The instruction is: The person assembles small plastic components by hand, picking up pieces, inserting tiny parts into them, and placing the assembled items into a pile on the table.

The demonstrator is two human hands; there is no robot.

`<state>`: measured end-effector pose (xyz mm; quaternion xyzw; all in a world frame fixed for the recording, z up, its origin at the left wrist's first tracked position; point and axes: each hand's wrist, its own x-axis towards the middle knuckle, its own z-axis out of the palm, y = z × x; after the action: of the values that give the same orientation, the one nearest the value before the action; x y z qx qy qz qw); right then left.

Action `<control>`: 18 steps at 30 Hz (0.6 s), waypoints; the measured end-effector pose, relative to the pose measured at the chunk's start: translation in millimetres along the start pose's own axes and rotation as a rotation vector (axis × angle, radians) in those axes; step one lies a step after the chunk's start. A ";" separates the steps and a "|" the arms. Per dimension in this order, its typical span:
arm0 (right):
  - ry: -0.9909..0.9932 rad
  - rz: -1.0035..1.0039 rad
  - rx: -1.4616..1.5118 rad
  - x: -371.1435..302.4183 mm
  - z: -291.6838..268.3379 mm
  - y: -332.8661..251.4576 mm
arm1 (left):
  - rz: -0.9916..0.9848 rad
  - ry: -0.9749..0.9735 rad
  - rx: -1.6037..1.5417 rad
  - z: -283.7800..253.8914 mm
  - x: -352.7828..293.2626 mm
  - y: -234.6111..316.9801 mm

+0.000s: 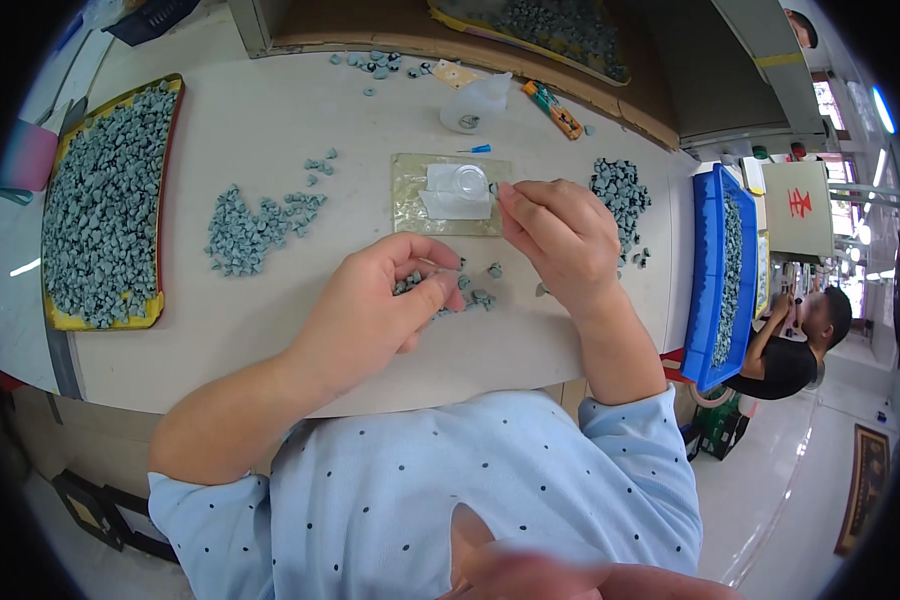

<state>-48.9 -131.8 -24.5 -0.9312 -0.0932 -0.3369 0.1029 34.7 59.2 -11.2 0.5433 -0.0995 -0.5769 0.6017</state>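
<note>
My left hand is closed, its curled fingers around several small grey-green pieces, with a tiny piece showing by the fingertips. My right hand, raised a little higher, pinches one small grey-green piece between thumb and forefinger. That piece is at the right edge of a yellowish-green board. On the board lie white paper and a clear round dish. A few loose pieces are scattered on the table beside my left fingers.
Heaps of such pieces lie left and right. A yellow-rimmed tray stands far left, a blue crate right. Beyond the board are a blue needle tip, a translucent bottle and an orange-green tool. Another person sits at right.
</note>
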 end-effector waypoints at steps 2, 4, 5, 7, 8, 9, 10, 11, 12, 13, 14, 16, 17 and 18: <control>-0.011 -0.012 -0.004 -0.1 3.2 0.7 | -0.054 -0.004 -0.062 -1.9 -0.1 -0.5; -0.038 -0.054 -0.038 0.2 4.5 2.0 | -0.068 -0.008 -0.108 -4.5 0.1 -0.1; -0.039 -0.055 -0.039 0.1 4.9 2.2 | -0.081 -0.012 -0.152 -5.6 0.0 0.1; -0.046 -0.058 -0.050 1.3 6.3 1.4 | -0.079 -0.017 -0.163 -7.7 -1.1 1.4; -0.046 -0.059 -0.050 2.0 6.6 0.5 | -0.076 -0.023 -0.174 -8.5 -1.7 1.8; -0.061 -0.056 -0.050 2.3 6.6 -0.5 | -0.076 -0.023 -0.175 -8.3 -2.3 1.4; -0.075 -0.054 -0.050 2.5 6.6 -1.2 | -0.064 -0.020 -0.183 -7.7 -2.7 0.9; -0.076 -0.055 -0.050 2.7 6.5 -1.6 | -0.052 -0.016 -0.190 -7.1 -3.2 0.6; -0.072 -0.052 -0.049 2.9 6.4 -1.8 | -0.051 -0.016 -0.190 -6.7 -3.8 1.2; -0.067 -0.049 -0.049 3.2 6.2 -2.0 | -0.046 0.000 -0.190 -6.4 -4.5 2.0; -0.067 -0.049 -0.049 4.6 5.8 -4.0 | -0.040 0.017 -0.191 -5.9 -5.2 3.0; -0.004 0.114 0.064 7.0 4.6 -11.0 | -0.044 0.027 -0.223 -5.1 -5.8 6.1; -0.004 0.114 0.064 5.7 3.2 -13.0 | -0.048 0.037 -0.256 -4.9 -6.0 7.2; -0.016 0.312 0.250 3.4 1.5 -15.1 | -0.048 0.036 -0.255 -5.2 -5.7 6.2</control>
<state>-49.1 -116.5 -21.5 -0.9171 0.0104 -0.2951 0.2679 40.4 65.1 -5.5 0.4749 -0.0013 -0.5893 0.6537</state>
